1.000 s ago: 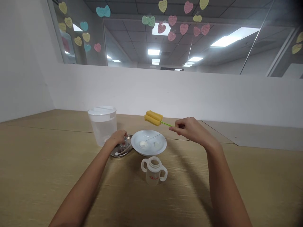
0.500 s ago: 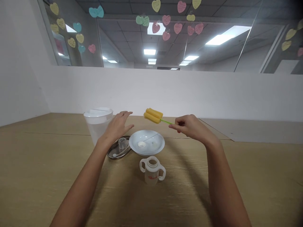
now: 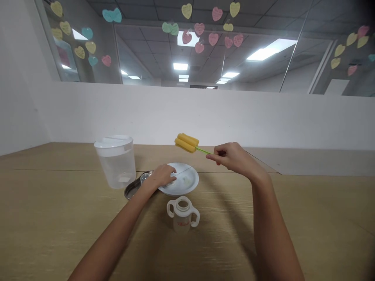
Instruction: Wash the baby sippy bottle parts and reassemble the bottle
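The raised right hand (image 3: 233, 157) had its fingers pinched on the green handle of a yellow sponge bottle brush (image 3: 186, 143); the left hand (image 3: 161, 175), fingers together, lay over a white plate (image 3: 190, 187).

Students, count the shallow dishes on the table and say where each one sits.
2. A white plate sits centre, under the left hand; a steel tray lies just left of it, beside the plastic jug.

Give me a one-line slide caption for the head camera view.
Right hand holds up a yellow sponge bottle brush, left hand touches a white plate, a two-handled sippy cup in front.
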A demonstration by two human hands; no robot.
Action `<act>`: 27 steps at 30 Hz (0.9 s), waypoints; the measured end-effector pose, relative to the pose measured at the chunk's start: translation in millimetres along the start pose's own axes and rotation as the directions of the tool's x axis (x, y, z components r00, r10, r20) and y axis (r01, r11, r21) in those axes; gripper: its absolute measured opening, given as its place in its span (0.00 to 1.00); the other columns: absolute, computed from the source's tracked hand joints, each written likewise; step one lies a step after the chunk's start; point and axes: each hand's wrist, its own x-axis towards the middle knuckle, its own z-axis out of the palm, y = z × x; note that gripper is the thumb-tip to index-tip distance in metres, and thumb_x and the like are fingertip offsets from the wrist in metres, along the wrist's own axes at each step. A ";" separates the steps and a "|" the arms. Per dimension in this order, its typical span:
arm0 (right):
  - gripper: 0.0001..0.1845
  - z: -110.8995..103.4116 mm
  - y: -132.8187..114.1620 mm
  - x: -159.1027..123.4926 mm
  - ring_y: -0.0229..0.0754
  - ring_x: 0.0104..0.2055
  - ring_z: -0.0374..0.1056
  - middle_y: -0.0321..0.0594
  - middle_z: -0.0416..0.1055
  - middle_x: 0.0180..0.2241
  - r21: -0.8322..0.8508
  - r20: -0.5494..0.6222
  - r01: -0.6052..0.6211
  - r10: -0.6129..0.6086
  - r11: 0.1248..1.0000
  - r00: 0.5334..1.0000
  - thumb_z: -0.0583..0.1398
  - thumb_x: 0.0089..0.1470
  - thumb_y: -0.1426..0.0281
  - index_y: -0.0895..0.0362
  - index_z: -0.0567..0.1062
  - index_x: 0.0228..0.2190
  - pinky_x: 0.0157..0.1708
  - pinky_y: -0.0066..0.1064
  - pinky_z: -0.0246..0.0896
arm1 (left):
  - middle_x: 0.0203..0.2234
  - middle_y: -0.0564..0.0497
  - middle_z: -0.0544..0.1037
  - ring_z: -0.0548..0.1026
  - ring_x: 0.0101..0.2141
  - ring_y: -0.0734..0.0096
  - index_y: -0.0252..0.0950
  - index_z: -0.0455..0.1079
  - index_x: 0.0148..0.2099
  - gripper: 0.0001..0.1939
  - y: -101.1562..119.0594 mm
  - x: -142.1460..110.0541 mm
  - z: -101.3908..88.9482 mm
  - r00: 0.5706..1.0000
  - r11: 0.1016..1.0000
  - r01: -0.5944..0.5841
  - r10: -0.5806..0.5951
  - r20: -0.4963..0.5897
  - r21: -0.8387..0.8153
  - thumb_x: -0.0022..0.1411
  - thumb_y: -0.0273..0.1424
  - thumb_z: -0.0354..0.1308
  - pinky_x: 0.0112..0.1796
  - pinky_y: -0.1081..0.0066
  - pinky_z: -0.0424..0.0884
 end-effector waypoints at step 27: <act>0.23 2.4 1.9 1.6 0.30 0.18 0.49 0.34 0.61 0.17 0.003 0.013 0.043 -0.043 0.999 0.999 0.56 0.51 0.55 0.58 0.61 0.15 0.18 0.27 0.41 | 0.46 0.50 0.75 0.71 0.47 0.63 0.43 0.68 0.53 0.20 5.3 21.5 40.5 0.986 0.974 -0.163 0.167 0.012 -0.160 0.57 0.31 0.54 0.47 0.70 0.63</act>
